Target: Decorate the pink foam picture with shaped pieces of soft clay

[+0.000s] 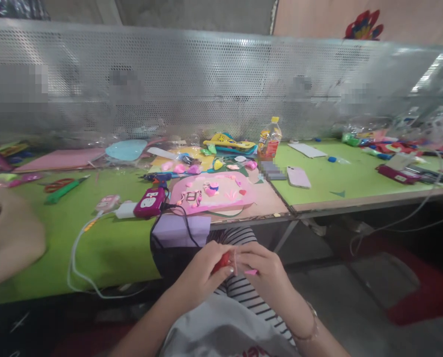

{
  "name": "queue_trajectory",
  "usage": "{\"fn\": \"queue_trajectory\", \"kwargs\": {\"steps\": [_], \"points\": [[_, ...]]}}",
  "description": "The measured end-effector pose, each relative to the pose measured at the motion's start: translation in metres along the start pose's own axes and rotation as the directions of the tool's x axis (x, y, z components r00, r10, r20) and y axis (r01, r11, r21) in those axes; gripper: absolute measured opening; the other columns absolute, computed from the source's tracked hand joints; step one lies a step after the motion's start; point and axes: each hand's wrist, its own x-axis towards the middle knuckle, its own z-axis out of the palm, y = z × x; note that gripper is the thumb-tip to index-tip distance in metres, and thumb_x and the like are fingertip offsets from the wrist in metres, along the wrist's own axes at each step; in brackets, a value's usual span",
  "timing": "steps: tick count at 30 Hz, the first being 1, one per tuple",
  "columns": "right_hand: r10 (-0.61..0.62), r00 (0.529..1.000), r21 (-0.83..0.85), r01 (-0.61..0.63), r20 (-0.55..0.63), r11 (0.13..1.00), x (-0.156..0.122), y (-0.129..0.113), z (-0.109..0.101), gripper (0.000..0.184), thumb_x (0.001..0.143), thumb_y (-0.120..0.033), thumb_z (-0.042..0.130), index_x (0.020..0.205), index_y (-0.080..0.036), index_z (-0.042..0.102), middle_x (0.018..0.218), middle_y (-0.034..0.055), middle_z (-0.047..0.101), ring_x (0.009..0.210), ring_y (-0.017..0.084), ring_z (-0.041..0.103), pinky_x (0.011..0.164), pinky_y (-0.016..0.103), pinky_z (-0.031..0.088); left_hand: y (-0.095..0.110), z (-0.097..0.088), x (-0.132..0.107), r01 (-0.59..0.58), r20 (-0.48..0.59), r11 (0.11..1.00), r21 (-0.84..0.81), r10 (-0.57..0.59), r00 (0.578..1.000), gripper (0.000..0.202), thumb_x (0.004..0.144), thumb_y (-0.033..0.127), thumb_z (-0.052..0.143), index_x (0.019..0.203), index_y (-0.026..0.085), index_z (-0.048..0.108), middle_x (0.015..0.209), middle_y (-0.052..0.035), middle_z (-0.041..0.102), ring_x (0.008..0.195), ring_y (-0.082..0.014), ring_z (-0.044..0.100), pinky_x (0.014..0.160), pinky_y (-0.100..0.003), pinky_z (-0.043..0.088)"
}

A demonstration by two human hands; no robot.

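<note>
Over my lap, my left hand (211, 267) is closed around a small red lump (222, 261) that looks partly wrapped in clear plastic. My right hand (263, 267) meets it from the other side, its fingers pinching the clear plastic (235, 263). A bit of pink (251, 271) shows below the right fingers; what it belongs to is hidden. Beyond both hands, on the table, lies a pink board (221, 196) bearing small pink shapes, a red heart and a pink-and-blue figure.
A magenta power bank (150, 202) with cables, a glue gun (160, 178), a green cutter (67, 190) and scissors (58, 185) lie left of the board. Behind are a drink bottle (269, 141) and a phone (299, 177). Another person's arm (13, 238) rests at left.
</note>
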Motion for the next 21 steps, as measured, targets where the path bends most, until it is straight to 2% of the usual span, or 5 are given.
{"fn": "queue_trajectory", "kwargs": {"steps": [4,7,9,13,21], "points": [[0.077,0.977,-0.085,-0.061,0.197,0.995,-0.007,-0.011,-0.006,0.029,0.075,0.000,0.045,0.091,-0.018,0.062,0.105,0.0094,0.053,0.078,0.014,0.058,0.067,0.027,0.050,-0.001,0.004,-0.005,0.105,0.019,0.987,-0.123,-0.104,0.994,0.026,0.092,0.031,0.043,0.114,0.020,0.052,0.112,-0.0049,0.059,0.104,-0.0176,0.053,0.093,-0.028,0.038],[0.107,0.946,-0.062,-0.093,0.305,0.994,-0.009,-0.019,-0.011,0.024,0.075,-0.004,0.048,0.090,-0.019,0.060,0.110,0.0087,0.049,0.092,0.018,0.056,0.078,0.030,0.049,0.000,0.005,-0.009,0.161,0.068,0.976,-0.149,-0.152,0.986,0.025,0.093,0.032,0.041,0.112,0.021,0.052,0.108,-0.0035,0.059,0.102,-0.0169,0.054,0.091,-0.028,0.038],[0.106,0.924,-0.040,-0.099,0.368,0.994,-0.008,-0.022,-0.013,0.025,0.076,-0.006,0.050,0.096,-0.020,0.059,0.107,0.0073,0.048,0.097,0.018,0.054,0.085,0.030,0.048,0.002,0.005,-0.011,0.186,0.092,0.970,-0.157,-0.173,0.981,0.023,0.094,0.033,0.039,0.107,0.020,0.053,0.103,-0.0025,0.060,0.098,-0.0163,0.055,0.087,-0.027,0.040],[0.103,0.864,-0.083,-0.071,0.493,0.994,-0.008,-0.020,-0.013,0.014,0.079,-0.008,0.052,0.084,-0.019,0.059,0.094,0.0039,0.047,0.083,0.014,0.053,0.074,0.025,0.048,0.004,0.008,-0.012,0.200,0.135,0.974,-0.105,-0.186,0.973,0.021,0.095,0.030,0.035,0.088,0.019,0.052,0.091,-0.0006,0.059,0.086,-0.0147,0.054,0.078,-0.026,0.040],[0.049,0.861,-0.012,-0.050,0.506,0.999,-0.013,-0.007,-0.010,0.021,0.085,-0.005,0.048,0.089,-0.019,0.062,0.095,0.0044,0.049,0.086,0.013,0.055,0.075,0.022,0.047,-0.001,0.011,-0.014,0.151,0.143,0.986,0.077,-0.161,0.977,0.021,0.092,0.026,0.035,0.078,0.019,0.050,0.084,-0.0017,0.059,0.080,-0.0156,0.053,0.072,-0.026,0.037]]}}
